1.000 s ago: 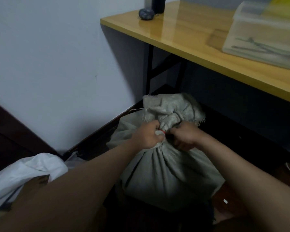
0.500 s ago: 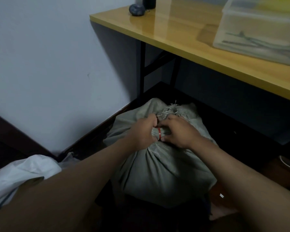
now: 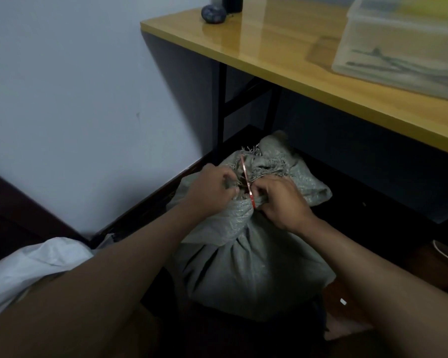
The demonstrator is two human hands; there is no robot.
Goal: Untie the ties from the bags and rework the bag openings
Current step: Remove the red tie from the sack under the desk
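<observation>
Grey woven bag [image 3: 246, 267] sits on the floor beneath the yellow desk [image 3: 282, 55], beside the wall. Left hand [image 3: 210, 188] grips the gathered neck; right hand [image 3: 282, 200] pinches the red tie [image 3: 247, 180], which runs up over the frayed opening.

A full grey woven sack [image 3: 246, 259] is sitting upright on the dark floor under the tabletop's edge, its fabric bunching into a gathered neck. A thin red tie [image 3: 247, 180] is running around that neck, one stretch of it standing up and away from the cloth. Above the tie, the frayed opening is flopping over toward the far right, loose threads sticking out.
</observation>
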